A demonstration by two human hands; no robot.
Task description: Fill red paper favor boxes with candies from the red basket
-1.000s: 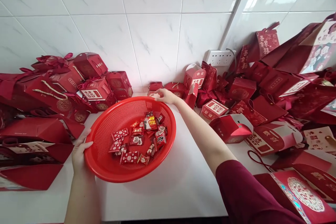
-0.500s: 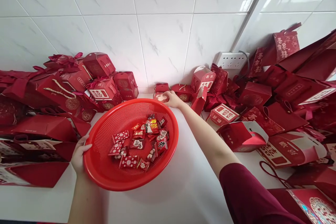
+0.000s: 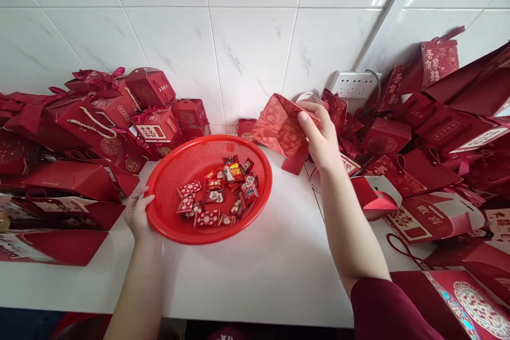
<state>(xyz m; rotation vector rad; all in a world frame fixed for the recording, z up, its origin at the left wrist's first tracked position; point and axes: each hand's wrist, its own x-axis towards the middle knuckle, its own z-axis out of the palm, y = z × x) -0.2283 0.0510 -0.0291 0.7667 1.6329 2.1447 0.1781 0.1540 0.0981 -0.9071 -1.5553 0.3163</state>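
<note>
A round red plastic basket tilts over the white table, with several wrapped candies inside. My left hand is closed on the basket's left rim, thumb on top. Up to the right of the basket, my right hand grips a red patterned paper box by its upper right edge. The box hangs tilted above the table. Just behind the basket, a small red box stands near the wall.
Red gift boxes pile up at the left and right. A white power strip leans at the tiled wall. An open red box lies right of my forearm. The white table has its front edge below.
My right hand has come away from behind the basket, moving right and up, and now holds the patterned box. The basket and my left hand sit slightly higher and further right in view.
</note>
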